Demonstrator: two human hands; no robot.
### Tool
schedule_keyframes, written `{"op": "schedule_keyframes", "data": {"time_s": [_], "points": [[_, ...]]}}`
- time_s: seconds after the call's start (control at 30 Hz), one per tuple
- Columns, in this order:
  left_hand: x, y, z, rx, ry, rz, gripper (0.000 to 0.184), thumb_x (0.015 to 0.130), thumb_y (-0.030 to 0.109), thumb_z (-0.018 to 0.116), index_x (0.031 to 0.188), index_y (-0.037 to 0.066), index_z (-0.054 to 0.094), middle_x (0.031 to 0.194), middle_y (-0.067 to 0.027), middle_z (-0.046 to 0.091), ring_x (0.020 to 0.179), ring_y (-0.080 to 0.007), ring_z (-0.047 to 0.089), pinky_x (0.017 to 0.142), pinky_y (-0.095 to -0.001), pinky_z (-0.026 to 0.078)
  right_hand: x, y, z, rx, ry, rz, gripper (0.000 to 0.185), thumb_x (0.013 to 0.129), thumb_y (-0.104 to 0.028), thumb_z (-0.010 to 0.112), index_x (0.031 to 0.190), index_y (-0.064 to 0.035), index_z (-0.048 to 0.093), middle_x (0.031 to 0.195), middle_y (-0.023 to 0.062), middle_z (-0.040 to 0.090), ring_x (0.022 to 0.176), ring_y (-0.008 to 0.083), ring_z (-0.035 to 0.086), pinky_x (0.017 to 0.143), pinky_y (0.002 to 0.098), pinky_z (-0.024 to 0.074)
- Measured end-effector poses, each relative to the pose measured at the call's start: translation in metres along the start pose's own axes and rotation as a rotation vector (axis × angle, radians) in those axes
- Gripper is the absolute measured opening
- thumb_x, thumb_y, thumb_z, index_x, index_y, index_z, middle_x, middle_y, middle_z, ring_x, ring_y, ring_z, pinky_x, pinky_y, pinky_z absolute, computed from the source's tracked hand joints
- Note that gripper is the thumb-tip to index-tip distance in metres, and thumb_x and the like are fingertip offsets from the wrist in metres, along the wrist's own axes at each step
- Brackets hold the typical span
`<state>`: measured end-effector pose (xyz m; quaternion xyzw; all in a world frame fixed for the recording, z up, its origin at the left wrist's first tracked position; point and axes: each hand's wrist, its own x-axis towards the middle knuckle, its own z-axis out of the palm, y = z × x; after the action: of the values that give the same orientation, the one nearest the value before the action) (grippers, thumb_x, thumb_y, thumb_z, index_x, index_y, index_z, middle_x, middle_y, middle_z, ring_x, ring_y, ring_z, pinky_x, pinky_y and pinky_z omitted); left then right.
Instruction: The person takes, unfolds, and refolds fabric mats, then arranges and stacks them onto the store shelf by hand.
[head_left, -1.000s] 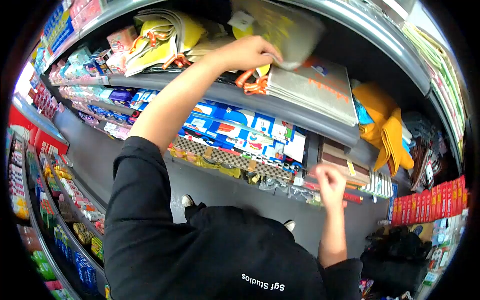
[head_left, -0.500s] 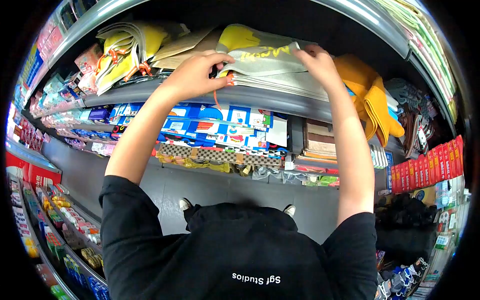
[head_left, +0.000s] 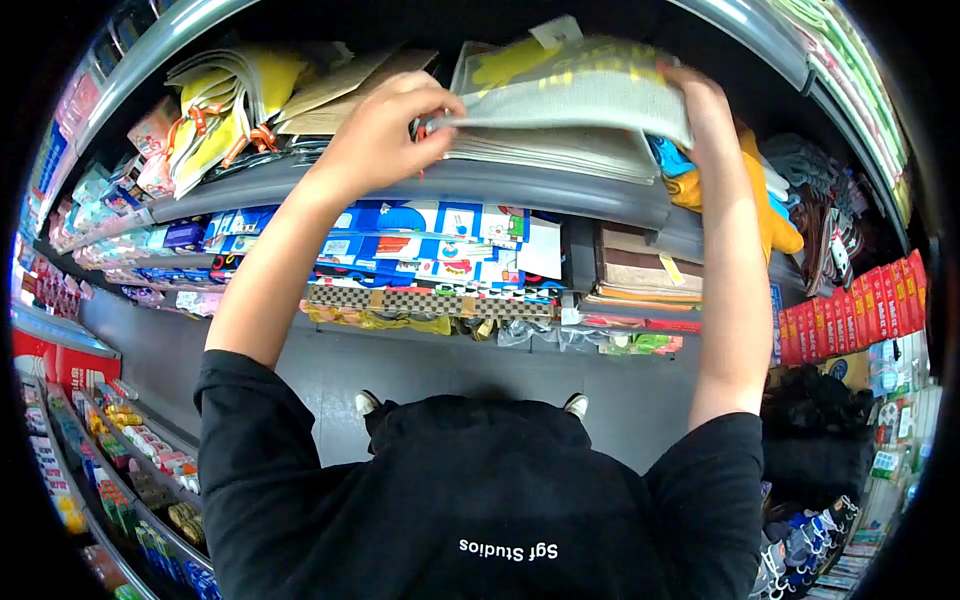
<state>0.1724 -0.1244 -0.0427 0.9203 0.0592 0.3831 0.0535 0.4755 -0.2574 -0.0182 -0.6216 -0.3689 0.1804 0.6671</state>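
A grey cloth mat with yellow lettering [head_left: 580, 100] is raised between my hands above the shelf. My left hand [head_left: 395, 125] pinches its near left corner between thumb and fingers, where a bit of orange shows. On the right, my right hand [head_left: 705, 105] holds the mat's far right corner; its fingers are partly hidden and blurred. Below the raised mat lies a stack of similar grey mats [head_left: 560, 158] on the shelf. An orange cloth [head_left: 775, 205] hangs over the shelf edge beside my right forearm, with a blue cloth [head_left: 668, 157] next to it.
Yellow and grey folded cloths with orange ties [head_left: 225, 110] and brown flat pieces [head_left: 335, 95] sit left of my left hand. A grey shelf edge [head_left: 560, 200] runs in front. Lower shelves hold blue-patterned packs [head_left: 420, 235]; red boxes [head_left: 850, 310] stick out at the right.
The top mat has been lifted and spread to the right, away from the stack. My right hand has moved right and slightly up with its corner; my left hand stays near the left corner.
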Motion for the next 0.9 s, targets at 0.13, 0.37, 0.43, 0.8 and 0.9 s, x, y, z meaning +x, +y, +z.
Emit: {"op": "schedule_keyframes", "data": {"time_s": [0.13,0.37,0.43,0.8,0.9], "points": [[0.002,-0.005,0.007,-0.234,-0.213,-0.254,0.018,0.079,0.016,0.056,0.088,0.001,0.063,0.073,-0.006,0.057,0.068,-0.0133,0.054,0.062,-0.0269,0.043,-0.02,0.008,-0.036,-0.347,-0.286,0.305,0.038,0.075,-0.034,0.063,0.088,0.0014,0.062,0.059,0.0044,0.056,0.044,0.0071,0.046,0.04,0.0213,0.0336],[0.048,-0.058,0.046,0.022,-0.26,-0.492,0.032,0.077,0.029,0.058,0.095,0.003,0.065,0.086,-0.0146,0.065,0.077,-0.0227,0.062,0.073,-0.0306,0.047,-0.001,0.027,-0.024,-0.388,-0.238,0.337,0.029,0.081,-0.034,0.058,0.083,-0.0051,0.06,0.044,-0.0013,0.043,0.035,0.0052,0.033,0.034,0.0203,0.0228],[0.057,-0.075,0.061,0.034,-0.267,-0.456,0.035,0.076,0.032,0.059,0.097,0.004,0.065,0.091,-0.0165,0.065,0.083,-0.025,0.063,0.077,-0.0316,0.047,0.01,0.028,-0.013,-0.453,-0.193,0.413,0.029,0.081,-0.034,0.058,0.085,-0.0051,0.063,0.047,-0.0005,0.046,0.036,0.0049,0.033,0.035,0.0205,0.0226],[0.072,-0.09,0.087,-0.037,-0.368,-0.416,0.04,0.074,0.024,0.061,0.112,0.011,0.059,0.103,-0.0184,0.061,0.092,-0.0275,0.06,0.08,-0.0316,0.046,0.063,0.069,-0.004,-0.356,-0.122,0.128,0.042,0.08,-0.024,0.061,0.114,0.0,0.055,0.105,0.0131,0.061,0.093,0.0238,0.059,0.083,0.0306,0.0438],[0.077,-0.075,0.076,0.0,-0.154,-0.362,0.037,0.076,0.02,0.058,0.112,0.012,0.058,0.103,-0.0169,0.062,0.09,-0.0269,0.061,0.078,-0.032,0.047,0.057,0.047,-0.004,-0.32,-0.124,-0.025,0.044,0.082,-0.024,0.06,0.118,-0.0001,0.053,0.106,0.016,0.061,0.094,0.0247,0.059,0.083,0.0316,0.0441]]}}
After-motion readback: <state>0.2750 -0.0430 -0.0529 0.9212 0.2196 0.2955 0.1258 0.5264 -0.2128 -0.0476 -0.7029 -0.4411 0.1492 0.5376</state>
